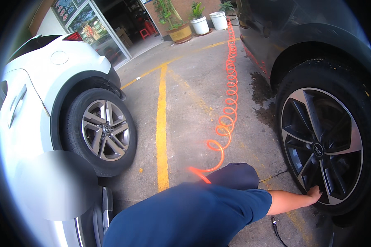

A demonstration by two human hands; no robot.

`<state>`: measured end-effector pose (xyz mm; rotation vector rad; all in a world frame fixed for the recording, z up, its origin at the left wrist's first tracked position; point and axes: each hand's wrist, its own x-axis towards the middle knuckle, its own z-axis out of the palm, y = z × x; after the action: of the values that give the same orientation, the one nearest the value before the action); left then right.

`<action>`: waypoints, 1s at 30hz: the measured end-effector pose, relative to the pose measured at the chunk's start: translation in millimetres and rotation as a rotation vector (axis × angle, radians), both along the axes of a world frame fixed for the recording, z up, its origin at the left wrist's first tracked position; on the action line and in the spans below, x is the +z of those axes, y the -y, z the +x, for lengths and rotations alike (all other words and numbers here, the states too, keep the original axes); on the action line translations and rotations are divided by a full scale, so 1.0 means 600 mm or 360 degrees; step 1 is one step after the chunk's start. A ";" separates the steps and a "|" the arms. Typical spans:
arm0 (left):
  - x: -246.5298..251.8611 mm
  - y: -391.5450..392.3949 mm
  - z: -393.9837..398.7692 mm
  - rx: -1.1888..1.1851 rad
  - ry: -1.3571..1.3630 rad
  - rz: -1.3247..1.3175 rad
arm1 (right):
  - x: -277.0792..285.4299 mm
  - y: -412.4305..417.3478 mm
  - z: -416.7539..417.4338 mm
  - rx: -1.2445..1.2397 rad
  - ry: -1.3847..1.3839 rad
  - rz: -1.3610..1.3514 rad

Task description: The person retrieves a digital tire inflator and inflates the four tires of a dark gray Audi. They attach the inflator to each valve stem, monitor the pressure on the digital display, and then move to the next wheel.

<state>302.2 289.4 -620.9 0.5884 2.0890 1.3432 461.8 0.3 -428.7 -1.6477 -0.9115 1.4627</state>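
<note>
My right hand (315,195) reaches to the lower rim of a two-tone alloy wheel (317,149) on a dark car. Its fingers are curled at the rim's edge; whether they pinch something small is hidden. My left hand is out of view. An orange coiled air hose (232,83) runs over the ground from the far pots towards me and passes out of sight behind my blue shirt. Below my right forearm, a black hose with a metal end fitting (274,221) lies on the concrete. My dark-clad knee (235,176) is bent before me.
On the left stands a white car (77,58) with its rear wheel (107,129) facing me. A yellow painted line (161,123) crosses the concrete between the cars. Potted plants in white buckets (200,26) and an open shop doorway are at the back.
</note>
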 end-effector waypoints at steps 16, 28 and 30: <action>0.012 -0.004 0.011 0.0121 -0.0097 0.0091 | -0.001 -0.014 -0.010 0.0149 -0.0093 0.0073; -0.014 -0.008 -0.002 0.0081 0.0047 0.0177 | -0.001 -0.008 -0.003 0.0116 -0.0183 0.0117; -0.022 -0.001 -0.006 0.0054 0.0007 0.0196 | -0.006 -0.009 -0.006 0.0072 -0.0274 0.0134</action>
<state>298.8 290.3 -634.0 0.6027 2.0318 1.4993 458.5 5.5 -432.5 -1.4248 -0.9062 1.5489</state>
